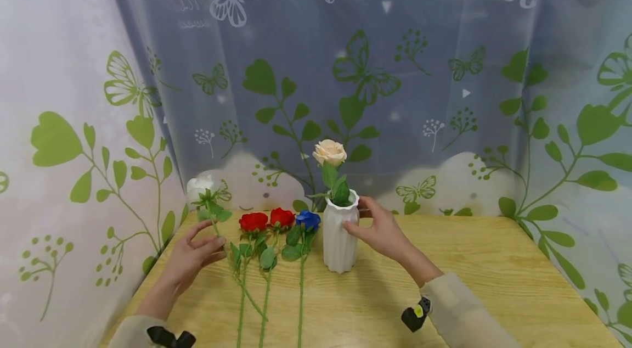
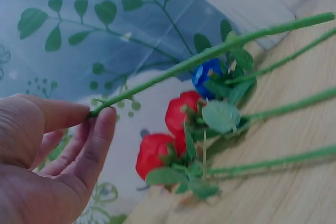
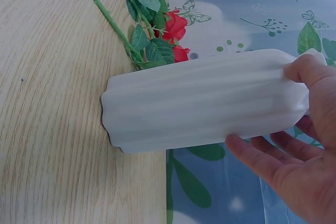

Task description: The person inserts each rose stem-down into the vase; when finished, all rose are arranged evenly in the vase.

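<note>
Head view, left to right: the left hand [image 1: 194,253] pinches the white rose [image 1: 199,189] by its stem [image 1: 250,298], slanting in front of two red roses [image 1: 254,222]. These and a blue rose [image 1: 308,220] lie on the table [image 1: 459,265]. Just beside stands the white vase [image 1: 339,241], a cream rose [image 1: 329,152] in it; the right hand [image 1: 387,230] grasps its upper part. Adding the white rose seems the step in hand; the next move likely calls for raising its lower end above the rim [image 1: 341,206].

Table [image 1: 474,260], vase [image 1: 339,241], 2 red roses [image 1: 254,222], 1 blue rose [image 1: 308,220]
</note>
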The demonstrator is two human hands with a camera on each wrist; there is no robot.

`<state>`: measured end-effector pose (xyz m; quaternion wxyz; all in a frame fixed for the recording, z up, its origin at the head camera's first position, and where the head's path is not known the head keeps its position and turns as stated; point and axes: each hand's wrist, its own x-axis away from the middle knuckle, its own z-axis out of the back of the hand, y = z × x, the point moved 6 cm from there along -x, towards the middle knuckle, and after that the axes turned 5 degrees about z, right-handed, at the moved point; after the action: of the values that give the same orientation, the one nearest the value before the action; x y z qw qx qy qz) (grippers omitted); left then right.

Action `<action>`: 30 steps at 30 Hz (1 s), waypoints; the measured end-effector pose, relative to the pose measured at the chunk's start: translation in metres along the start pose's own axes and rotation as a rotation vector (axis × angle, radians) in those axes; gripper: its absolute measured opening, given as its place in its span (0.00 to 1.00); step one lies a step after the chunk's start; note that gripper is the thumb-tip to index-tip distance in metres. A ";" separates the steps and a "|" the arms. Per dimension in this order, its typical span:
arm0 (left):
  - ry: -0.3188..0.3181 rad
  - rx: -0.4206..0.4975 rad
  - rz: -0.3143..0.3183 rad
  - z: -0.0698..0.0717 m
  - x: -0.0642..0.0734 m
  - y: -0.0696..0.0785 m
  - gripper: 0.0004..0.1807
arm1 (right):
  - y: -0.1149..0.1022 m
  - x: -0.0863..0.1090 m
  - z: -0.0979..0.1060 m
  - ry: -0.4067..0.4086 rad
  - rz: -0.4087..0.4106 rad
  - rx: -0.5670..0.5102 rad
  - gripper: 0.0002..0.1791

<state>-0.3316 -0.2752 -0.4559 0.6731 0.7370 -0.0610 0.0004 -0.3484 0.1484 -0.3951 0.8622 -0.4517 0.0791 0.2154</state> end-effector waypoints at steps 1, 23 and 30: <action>0.005 0.019 -0.016 -0.002 0.000 0.003 0.37 | 0.000 0.000 0.000 0.001 0.001 0.000 0.39; 0.230 0.205 -0.212 -0.043 0.002 0.063 0.36 | 0.000 0.000 0.000 0.001 0.001 0.002 0.38; 0.278 0.374 -0.280 -0.058 -0.002 0.081 0.31 | -0.001 0.000 0.000 0.000 0.002 0.005 0.39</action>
<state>-0.3357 -0.2243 -0.3706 0.5209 0.8426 0.1356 0.0199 -0.3476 0.1484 -0.3944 0.8630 -0.4497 0.0802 0.2160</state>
